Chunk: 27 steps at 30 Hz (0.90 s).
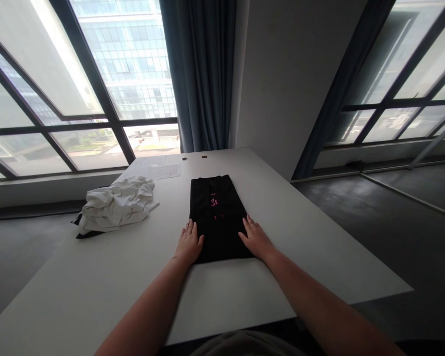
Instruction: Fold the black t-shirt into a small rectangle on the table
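Observation:
A black garment with pink lettering lies folded into a long narrow strip on the white table. My left hand rests flat on its near left corner, fingers stretched out. On the near right corner lies my right hand, also flat and open. Neither hand grips the cloth.
A crumpled pile of white clothes lies on the table's left side, over something dark. Sheets of paper lie at the far end by two cable holes. Large windows, a blue curtain and a white pillar stand behind.

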{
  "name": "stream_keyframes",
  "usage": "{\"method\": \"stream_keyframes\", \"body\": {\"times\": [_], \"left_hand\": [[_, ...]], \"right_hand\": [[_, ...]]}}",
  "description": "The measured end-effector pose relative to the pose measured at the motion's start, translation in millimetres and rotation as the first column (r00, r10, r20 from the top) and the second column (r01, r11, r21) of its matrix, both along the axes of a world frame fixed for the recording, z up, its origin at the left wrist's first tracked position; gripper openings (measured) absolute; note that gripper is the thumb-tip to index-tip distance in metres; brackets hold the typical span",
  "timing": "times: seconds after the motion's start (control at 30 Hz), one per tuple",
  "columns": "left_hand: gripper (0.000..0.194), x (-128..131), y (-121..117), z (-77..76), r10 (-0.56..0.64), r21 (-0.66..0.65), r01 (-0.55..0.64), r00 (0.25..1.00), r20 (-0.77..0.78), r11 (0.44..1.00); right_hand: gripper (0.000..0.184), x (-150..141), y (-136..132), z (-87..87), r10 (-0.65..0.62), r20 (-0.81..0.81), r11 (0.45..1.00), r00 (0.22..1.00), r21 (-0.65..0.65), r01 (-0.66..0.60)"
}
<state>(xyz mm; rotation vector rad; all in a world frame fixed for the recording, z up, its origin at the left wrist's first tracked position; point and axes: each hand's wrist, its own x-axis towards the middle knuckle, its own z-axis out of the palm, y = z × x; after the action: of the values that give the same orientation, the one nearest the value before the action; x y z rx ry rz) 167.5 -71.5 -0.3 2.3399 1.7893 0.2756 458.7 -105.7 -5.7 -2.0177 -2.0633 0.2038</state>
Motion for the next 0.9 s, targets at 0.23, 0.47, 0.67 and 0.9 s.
{"method": "stream_keyframes", "body": {"times": [0.23,0.47,0.67,0.9], "left_hand": [[0.063,-12,-21,17.4,0.066,0.096,-0.075,0.993,0.097,0.993],[0.028,-39,-76,37.1,0.166,0.048,-0.163,0.985,-0.048,0.985],[0.029,-39,-89,38.5,0.176,0.032,-0.175,0.983,-0.047,0.984],[0.038,-38,-88,43.9,0.1,0.006,-0.1,0.984,-0.147,0.995]], "right_hand": [[0.057,0,-25,12.9,-0.047,0.007,0.985,0.999,0.168,0.045],[0.037,11,-73,12.9,-0.111,0.061,0.97,0.992,0.222,0.095],[0.033,11,-79,11.9,-0.082,0.021,0.974,0.996,0.216,0.076],[0.021,14,-76,11.8,-0.042,-0.102,0.974,0.994,0.216,0.063]]}}
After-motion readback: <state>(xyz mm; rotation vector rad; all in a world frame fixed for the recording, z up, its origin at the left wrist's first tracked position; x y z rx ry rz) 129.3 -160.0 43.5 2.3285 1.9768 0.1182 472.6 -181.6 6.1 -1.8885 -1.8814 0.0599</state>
